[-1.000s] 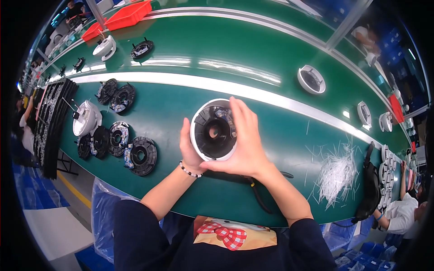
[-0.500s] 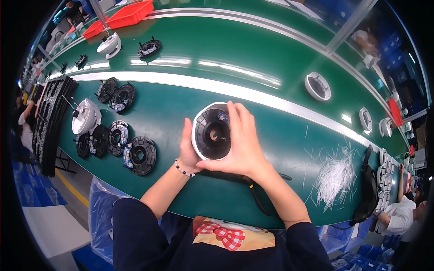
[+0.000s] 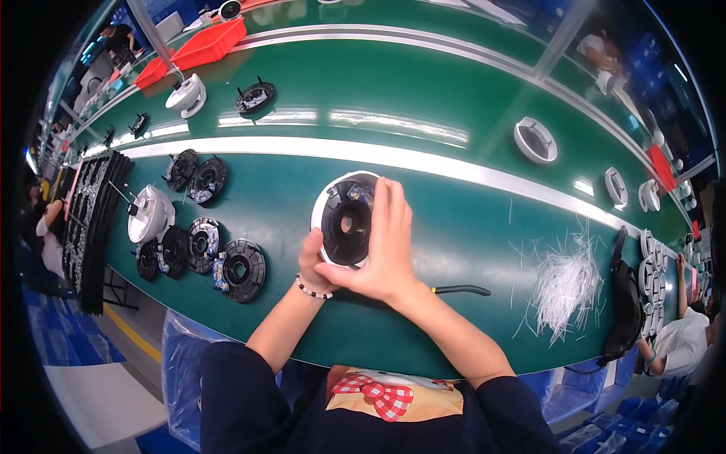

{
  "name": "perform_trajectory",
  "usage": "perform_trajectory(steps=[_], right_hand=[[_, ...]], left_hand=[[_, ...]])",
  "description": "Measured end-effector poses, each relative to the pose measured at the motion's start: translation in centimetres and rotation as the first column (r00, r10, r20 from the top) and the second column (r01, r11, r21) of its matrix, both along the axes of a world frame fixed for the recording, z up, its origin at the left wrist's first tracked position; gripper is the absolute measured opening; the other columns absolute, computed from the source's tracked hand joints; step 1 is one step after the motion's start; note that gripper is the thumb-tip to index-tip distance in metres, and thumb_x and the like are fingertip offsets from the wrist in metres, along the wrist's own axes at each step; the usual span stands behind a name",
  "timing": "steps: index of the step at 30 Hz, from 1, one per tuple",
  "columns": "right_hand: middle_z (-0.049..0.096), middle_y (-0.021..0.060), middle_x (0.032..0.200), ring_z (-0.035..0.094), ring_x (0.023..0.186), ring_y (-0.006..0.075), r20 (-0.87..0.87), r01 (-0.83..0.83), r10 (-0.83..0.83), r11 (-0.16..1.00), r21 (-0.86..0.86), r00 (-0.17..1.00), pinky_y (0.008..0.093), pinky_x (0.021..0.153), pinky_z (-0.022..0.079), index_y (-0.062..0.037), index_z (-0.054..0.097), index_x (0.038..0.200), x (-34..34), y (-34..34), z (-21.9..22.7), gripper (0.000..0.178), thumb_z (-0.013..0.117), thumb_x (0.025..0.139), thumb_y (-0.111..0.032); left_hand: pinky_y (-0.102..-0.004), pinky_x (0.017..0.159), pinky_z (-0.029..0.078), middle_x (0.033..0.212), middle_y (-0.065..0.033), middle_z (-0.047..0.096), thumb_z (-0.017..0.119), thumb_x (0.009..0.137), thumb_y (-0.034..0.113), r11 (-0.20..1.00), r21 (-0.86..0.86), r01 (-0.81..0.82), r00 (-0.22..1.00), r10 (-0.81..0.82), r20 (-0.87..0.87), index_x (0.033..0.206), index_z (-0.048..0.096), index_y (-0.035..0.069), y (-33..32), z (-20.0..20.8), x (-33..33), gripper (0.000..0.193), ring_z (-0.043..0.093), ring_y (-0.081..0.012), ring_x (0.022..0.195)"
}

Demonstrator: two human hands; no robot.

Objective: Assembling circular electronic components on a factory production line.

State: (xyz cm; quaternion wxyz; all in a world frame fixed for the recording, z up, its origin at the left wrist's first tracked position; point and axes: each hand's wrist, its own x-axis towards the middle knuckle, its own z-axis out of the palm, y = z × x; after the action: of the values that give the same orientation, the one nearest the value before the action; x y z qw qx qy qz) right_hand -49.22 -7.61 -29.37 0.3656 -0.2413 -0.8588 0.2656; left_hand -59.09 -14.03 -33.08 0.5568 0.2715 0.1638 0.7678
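Over the green table I hold a round white housing (image 3: 318, 214) between both hands, its opening turned up toward me. Inside it sits a black plastic disc (image 3: 333, 231) with a round central hole and a small blue circuit board (image 3: 360, 194) near its upper edge. My left hand (image 3: 314, 266) grips the lower left side, its thumb along the rim and its other fingers mostly hidden. My right hand (image 3: 387, 253) wraps the right side, fingers stretched along the edge and thumb at the bottom. A black-handled tool (image 3: 463, 289), perhaps pliers, lies partly hidden by my right forearm.
Several black discs with circuit boards (image 3: 243, 270) lie at the left beside a white housing (image 3: 150, 216) and a tall black stack (image 3: 92, 227). White thin strips (image 3: 566, 287) are heaped at the right, near a black bag-like item (image 3: 626, 310). Beyond a metal strip, another housing (image 3: 535, 141) stands on the green belt.
Both hands and the housing have shifted slightly left. My right forearm now covers more of the tool's handles. The whole view has also moved a little.
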Motion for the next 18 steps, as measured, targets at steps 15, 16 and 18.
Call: perform_trajectory(steps=[15, 16, 18], right_hand=[[0.027, 0.0244, 0.124, 0.031, 0.112, 0.0394, 0.011, 0.007, -0.008, 0.996, 0.093, 1.0, 0.0464, 0.086, 0.032, 0.0043, 0.022, 0.128, 1.9, 0.3, -0.5, 0.113, 0.074, 0.043, -0.048], [0.028, 0.0251, 0.124, 0.032, 0.111, 0.0407, -0.037, 0.015, -0.01, 0.991, 0.133, 0.999, 0.0465, 0.087, 0.032, 0.0042, 0.023, 0.128, 2.0, 0.4, -0.8, 0.112, 0.073, 0.043, -0.049], [0.028, 0.0259, 0.125, 0.034, 0.112, 0.0419, -0.077, -0.002, 0.016, 0.984, 0.18, 0.997, 0.0468, 0.088, 0.031, 0.0037, 0.024, 0.128, 2.1, 0.4, -0.6, 0.11, 0.072, 0.044, -0.049]], left_hand=[[-0.036, 0.084, 0.044, 0.107, -0.0127, 0.052, 0.049, 0.073, 0.037, 0.988, -0.087, 0.128, 0.985, -0.117, 0.126, 0.112, 0.045, 0.001, 0.2, 1.5, 0.7, 0.053, 0.052, -0.024, 0.098], [-0.0368, 0.084, 0.044, 0.106, -0.0123, 0.053, 0.049, 0.072, 0.037, 0.986, -0.129, 0.106, 0.985, -0.087, 0.149, 0.111, 0.046, 0.001, 0.3, 1.5, 1.1, 0.053, 0.052, -0.0244, 0.097], [-0.0369, 0.084, 0.044, 0.107, -0.0122, 0.052, 0.048, 0.072, 0.038, 0.985, -0.13, 0.116, 0.985, -0.096, 0.146, 0.112, 0.046, 0.002, 0.2, 1.6, 0.7, 0.054, 0.052, -0.0243, 0.098]])
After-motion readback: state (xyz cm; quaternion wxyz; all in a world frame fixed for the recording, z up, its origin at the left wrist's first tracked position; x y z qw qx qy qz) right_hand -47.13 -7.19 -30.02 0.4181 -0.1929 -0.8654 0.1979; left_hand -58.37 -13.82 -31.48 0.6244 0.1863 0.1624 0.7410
